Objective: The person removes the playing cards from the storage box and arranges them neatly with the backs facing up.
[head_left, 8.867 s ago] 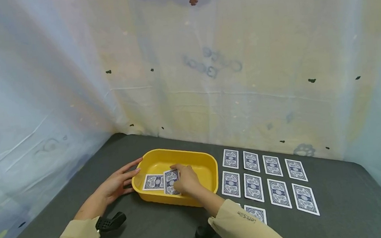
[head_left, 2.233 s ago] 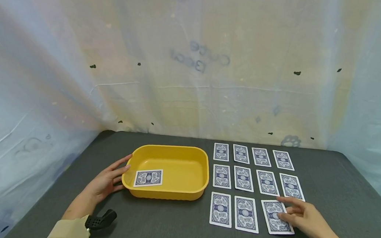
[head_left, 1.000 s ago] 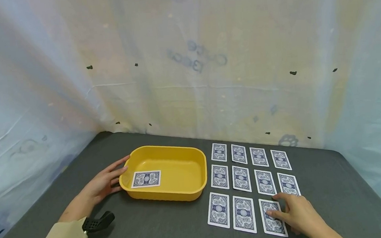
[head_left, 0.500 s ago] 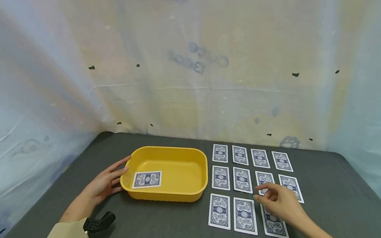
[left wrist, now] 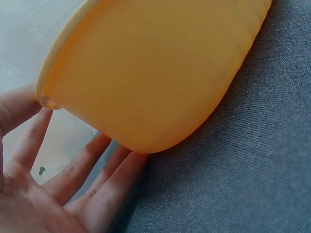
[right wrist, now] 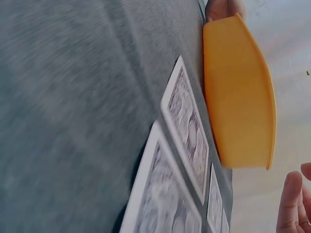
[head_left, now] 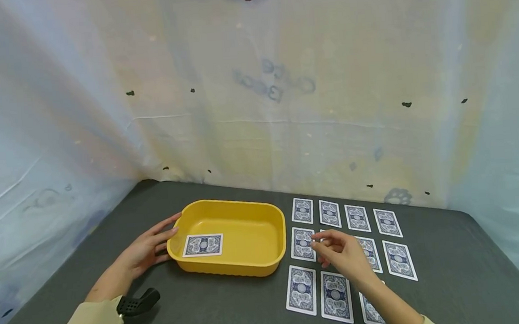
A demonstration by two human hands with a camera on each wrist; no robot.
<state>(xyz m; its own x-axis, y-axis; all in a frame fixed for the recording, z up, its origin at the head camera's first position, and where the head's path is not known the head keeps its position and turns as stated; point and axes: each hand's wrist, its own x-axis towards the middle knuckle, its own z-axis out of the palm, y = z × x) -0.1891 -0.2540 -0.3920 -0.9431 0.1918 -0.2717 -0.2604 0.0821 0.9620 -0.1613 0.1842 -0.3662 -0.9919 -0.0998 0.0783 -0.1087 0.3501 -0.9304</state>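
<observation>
My left hand rests against the left end of the yellow plastic tub, its extended fingers touching the outer wall and rim. Inside that tub, at the near left, one playing card lies with its blue-patterned back up. My right hand hovers over the laid-out cards with bent fingers and thumb tips near each other; no card shows between them. Beneath it a middle-row card is mostly covered, and the forearm hides part of the nearest right card. The right wrist view catches only some fingertips.
Playing cards lie back up in three rows right of the tub, among them a back-row card and a front-row card. They sit on a dark grey cloth surface. A pale patterned curtain rises behind and at both sides.
My right hand has left the third front-row card and moved left, toward the tub. Since the earliest frame, a card left the tub and the front row grew. The left hand stays at the tub.
</observation>
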